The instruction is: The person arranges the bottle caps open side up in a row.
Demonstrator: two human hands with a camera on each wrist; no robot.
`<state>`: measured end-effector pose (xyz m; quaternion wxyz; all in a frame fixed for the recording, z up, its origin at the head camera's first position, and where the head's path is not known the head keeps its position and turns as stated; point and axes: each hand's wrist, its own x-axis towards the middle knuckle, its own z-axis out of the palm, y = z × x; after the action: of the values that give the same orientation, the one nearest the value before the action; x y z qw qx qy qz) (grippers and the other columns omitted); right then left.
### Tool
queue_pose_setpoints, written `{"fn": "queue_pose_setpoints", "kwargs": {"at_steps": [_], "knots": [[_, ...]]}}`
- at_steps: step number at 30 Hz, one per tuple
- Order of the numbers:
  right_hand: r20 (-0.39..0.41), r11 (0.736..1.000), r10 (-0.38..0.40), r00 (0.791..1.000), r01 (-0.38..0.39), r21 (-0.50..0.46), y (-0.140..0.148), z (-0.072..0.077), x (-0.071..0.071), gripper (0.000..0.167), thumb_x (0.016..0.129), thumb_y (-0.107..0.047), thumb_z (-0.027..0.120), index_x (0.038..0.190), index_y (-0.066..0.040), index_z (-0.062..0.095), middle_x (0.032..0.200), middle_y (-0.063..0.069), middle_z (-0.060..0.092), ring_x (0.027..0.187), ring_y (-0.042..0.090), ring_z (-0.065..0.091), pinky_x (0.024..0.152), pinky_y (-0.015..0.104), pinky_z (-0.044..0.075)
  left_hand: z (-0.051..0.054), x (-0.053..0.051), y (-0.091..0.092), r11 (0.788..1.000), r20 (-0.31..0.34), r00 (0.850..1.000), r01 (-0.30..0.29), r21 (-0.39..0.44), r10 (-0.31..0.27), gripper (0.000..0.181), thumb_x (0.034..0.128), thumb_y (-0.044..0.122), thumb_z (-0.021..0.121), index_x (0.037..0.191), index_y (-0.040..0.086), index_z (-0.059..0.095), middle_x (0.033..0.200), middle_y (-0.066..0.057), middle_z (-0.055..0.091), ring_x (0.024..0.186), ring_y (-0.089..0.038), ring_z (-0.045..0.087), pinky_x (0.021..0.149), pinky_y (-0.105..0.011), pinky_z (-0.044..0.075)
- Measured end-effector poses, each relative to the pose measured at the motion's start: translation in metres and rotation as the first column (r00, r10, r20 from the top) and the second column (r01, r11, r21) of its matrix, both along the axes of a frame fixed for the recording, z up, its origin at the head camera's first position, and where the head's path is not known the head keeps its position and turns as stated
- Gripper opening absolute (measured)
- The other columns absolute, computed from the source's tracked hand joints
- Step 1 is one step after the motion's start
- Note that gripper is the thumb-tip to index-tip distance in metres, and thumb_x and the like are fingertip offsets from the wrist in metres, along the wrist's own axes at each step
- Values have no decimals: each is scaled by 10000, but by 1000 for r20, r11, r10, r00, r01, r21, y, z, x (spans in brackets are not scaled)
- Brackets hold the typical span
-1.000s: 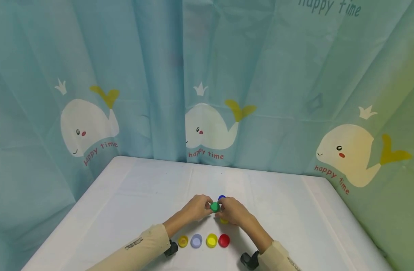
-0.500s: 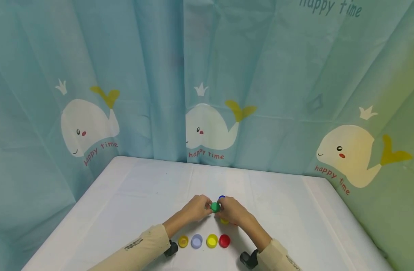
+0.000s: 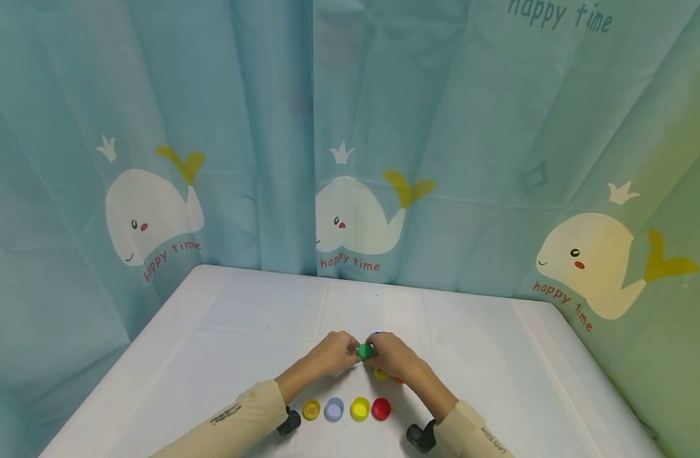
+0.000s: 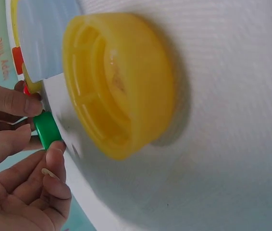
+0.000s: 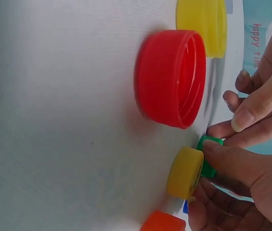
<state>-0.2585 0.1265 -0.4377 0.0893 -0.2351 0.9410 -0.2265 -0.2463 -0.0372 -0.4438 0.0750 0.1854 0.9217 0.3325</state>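
Observation:
Between the two hands, above the middle of the table, is a small green cap [image 3: 364, 352]. My left hand [image 3: 334, 353] touches it from the left with thumb and fingertips; in the left wrist view those fingers [image 4: 54, 154] lie curled at its edge. From the right, my right hand [image 3: 394, 356] pinches the green cap [image 5: 210, 156], as the right wrist view shows. Close under the right hand are a yellow cap [image 5: 186, 173], an orange cap [image 5: 163, 222] and a blue cap [image 3: 377, 333], the last mostly hidden.
Nearer the front, a row of caps stands open side up: dark yellow [image 3: 311, 409], pale violet [image 3: 334, 409], yellow [image 3: 359, 409] and red [image 3: 381, 409]. A white cloth covers the table [image 3: 241, 318]; behind it hangs a blue-green curtain [image 3: 470, 127] with whales.
Both hands stay at the green cap with hardly any movement. The head view has shifted very slightly, and a little more of the orange cap shows beside the right hand.

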Motion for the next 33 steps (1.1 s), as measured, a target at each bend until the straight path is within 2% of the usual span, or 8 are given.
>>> {"fn": "queue_pose_setpoints", "kwargs": {"at_steps": [16,28,33], "knots": [[-33,1000,16,999,-15,13,0,3,0,255,784,-77,762,988,16,640,810,34,596,699,135,513,664,259,494,2,0,-2,1000,-9,1000,17,-1,-17,288,838,122,708,1079,-28,660,950,-69,677,880,-169,612,779,-304,494],[-3,1000,-8,1000,8,-5,2,2,1,286,801,-118,753,1023,14,629,848,38,598,709,127,527,658,261,498,2,0,-5,999,-13,999,33,24,-32,260,848,111,687,1072,-19,665,968,-80,684,926,-210,624,812,-346,491],[-33,1000,9,999,-10,-16,6,2,2,293,809,-129,748,1034,13,625,842,20,579,709,117,520,655,248,492,1,1,-8,998,-13,999,32,51,-32,264,861,122,674,1073,-33,663,947,-73,682,860,-168,618,756,-309,498]]}}
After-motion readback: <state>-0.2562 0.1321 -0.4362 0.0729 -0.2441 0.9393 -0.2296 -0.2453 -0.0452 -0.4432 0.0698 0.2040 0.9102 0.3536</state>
